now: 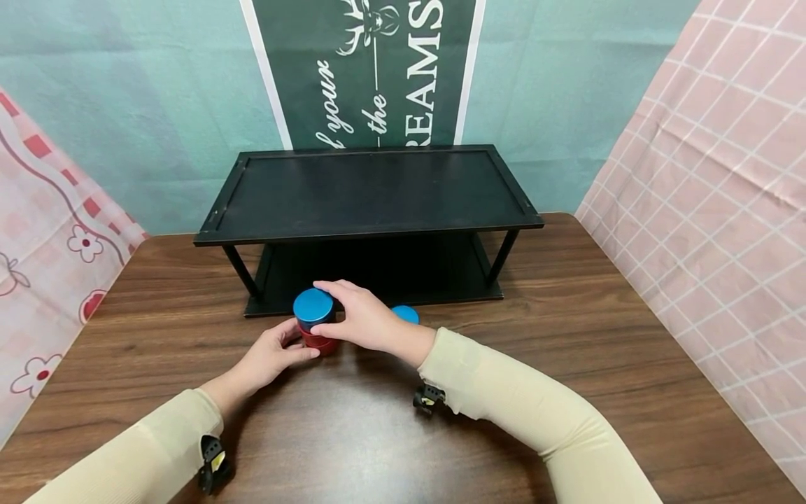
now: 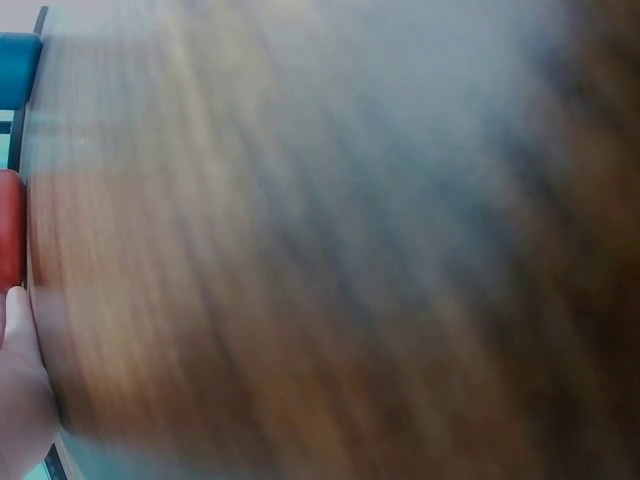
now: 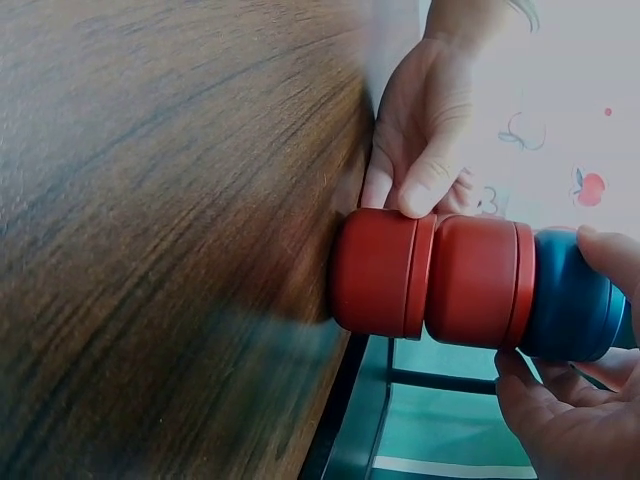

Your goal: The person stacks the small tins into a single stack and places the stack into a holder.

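Two small red tins and a blue tin are stacked upright on the wooden table. The lower red tin [image 3: 375, 272] stands on the wood, the upper red tin [image 3: 472, 280] sits on it, and the blue tin [image 1: 313, 306] tops the pile. From above, my right hand [image 1: 365, 318] grips the blue tin between thumb and fingers. My left hand [image 1: 271, 353] holds the lower red tin low down, its thumb along the near side. Only part of that hand shows at the left wrist view's edge. Behind my right wrist, a second blue tin [image 1: 406, 314] is partly hidden.
A black two-tier shelf [image 1: 378, 192] stands just behind the stack, its lower board [image 1: 378, 269] near the tins. The brown table [image 1: 567, 350] reaches forward and to both sides. Cloth hangings enclose the back and sides.
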Tool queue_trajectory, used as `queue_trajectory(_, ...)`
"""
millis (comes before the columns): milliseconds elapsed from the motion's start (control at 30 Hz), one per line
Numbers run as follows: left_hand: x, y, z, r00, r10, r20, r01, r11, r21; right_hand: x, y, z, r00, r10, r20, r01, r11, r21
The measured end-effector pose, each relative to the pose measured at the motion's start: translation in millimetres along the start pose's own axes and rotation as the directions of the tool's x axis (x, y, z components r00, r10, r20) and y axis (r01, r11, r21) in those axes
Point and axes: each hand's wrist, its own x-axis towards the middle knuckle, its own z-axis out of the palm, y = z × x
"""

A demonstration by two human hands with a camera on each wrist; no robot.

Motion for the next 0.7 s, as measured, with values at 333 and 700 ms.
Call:
queue_trajectory(333, -0.2, 3.7, 1.6, 1.0, -0.005, 0.001, 0.005, 1.0, 0.024, -2.8, 0.8, -4.4, 0.999, 0.042, 0.032, -0.043, 0.999, 0.02)
queue_trajectory(700, -0.9, 1.5, 0.6, 1.0, -0.009, -0.003, 0.009, 1.0, 0.03, -11.0, 8.2, -13.5, 0.997, 0.049, 0.051, -0.053, 0.996, 0.073)
